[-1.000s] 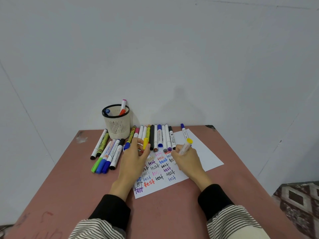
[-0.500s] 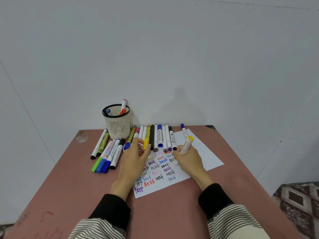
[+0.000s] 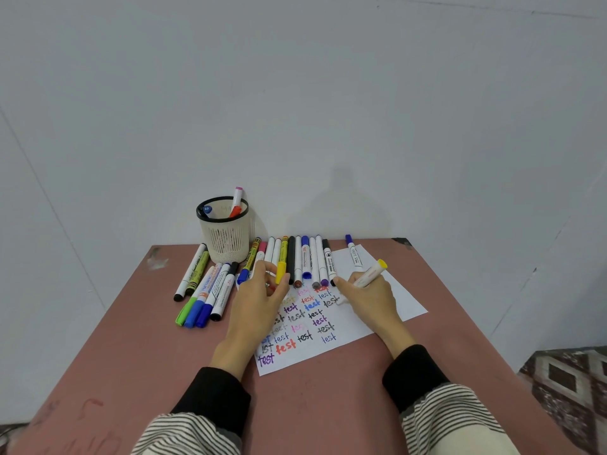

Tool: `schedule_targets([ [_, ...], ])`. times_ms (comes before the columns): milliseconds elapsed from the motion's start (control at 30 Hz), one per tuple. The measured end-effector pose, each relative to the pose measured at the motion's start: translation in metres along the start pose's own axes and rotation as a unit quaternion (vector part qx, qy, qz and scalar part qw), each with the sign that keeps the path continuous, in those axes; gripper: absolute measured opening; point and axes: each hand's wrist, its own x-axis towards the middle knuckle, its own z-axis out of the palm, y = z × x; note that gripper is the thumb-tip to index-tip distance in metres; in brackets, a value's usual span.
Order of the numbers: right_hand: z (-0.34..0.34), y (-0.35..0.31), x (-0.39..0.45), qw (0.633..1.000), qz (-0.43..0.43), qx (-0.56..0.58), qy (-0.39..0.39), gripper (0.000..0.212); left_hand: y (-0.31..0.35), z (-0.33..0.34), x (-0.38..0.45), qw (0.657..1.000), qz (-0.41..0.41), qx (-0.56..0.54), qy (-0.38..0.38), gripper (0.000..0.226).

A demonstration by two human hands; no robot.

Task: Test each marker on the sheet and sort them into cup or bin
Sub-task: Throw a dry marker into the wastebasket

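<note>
You're gripping a smooth yellow-ended marker (image 3: 368, 276) in your right hand (image 3: 368, 298), fingers curled; your left hand (image 3: 259, 298) is pinching its glossy yellow cap (image 3: 281, 272) over flat paper sheet (image 3: 331, 323).

Right hand (image 3: 368, 295) grips yellow-ended marker (image 3: 370, 274) over the sheet (image 3: 387, 310).

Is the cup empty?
No, the mesh cup holds markers: a pink-capped one and a blue-capped one stick up.

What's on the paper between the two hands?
In the head view, between the left hand and the right hand, the sheet carries colourful handwritten "test" words, with marker tips just above.
</note>
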Motion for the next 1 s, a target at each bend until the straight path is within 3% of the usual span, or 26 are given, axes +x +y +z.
schedule_targets([
  [167,0.0,0.0,0.001,1.0,0.029,-0.01,-0.003,0.028,-0.001,0.0,-0.001,1.0,0.004,0.0,-0.002,0.021],
  [533,0.001,-0.002,0.0,1.0,0.003,-0.002,0.017,0.033,0.001,-0.001,0.0,0.999,0.018,0.028,-0.028,0.02],
  [633,-0.002,-0.005,-0.002,0.993,-0.034,0.104,0.037,0.037,0.004,-0.003,0.0,0.997,0.037,0.048,-0.055,0.02],
  [700,-0.006,-0.01,-0.004,0.975,-0.051,0.215,0.032,0.027,0.005,-0.003,-0.001,0.995,0.049,0.047,-0.068,0.019],
  [767,-0.01,-0.015,-0.004,0.948,-0.013,0.319,-0.011,0.021,0.004,-0.003,0.0,0.994,0.056,0.047,-0.076,0.019],
  [833,-0.011,-0.017,-0.002,0.908,0.042,0.412,-0.068,0.031,0.003,-0.002,0.0,0.993,0.06,0.051,-0.086,0.018],
  [900,-0.012,-0.018,-0.001,0.892,0.073,0.436,-0.1,0.03,0.001,-0.001,0.001,0.992,0.066,0.053,-0.093,0.015],
  [1000,-0.009,-0.019,-0.003,0.901,0.071,0.413,-0.11,0.023,0.001,-0.001,0.001,0.991,0.074,0.052,-0.095,0.015],
])
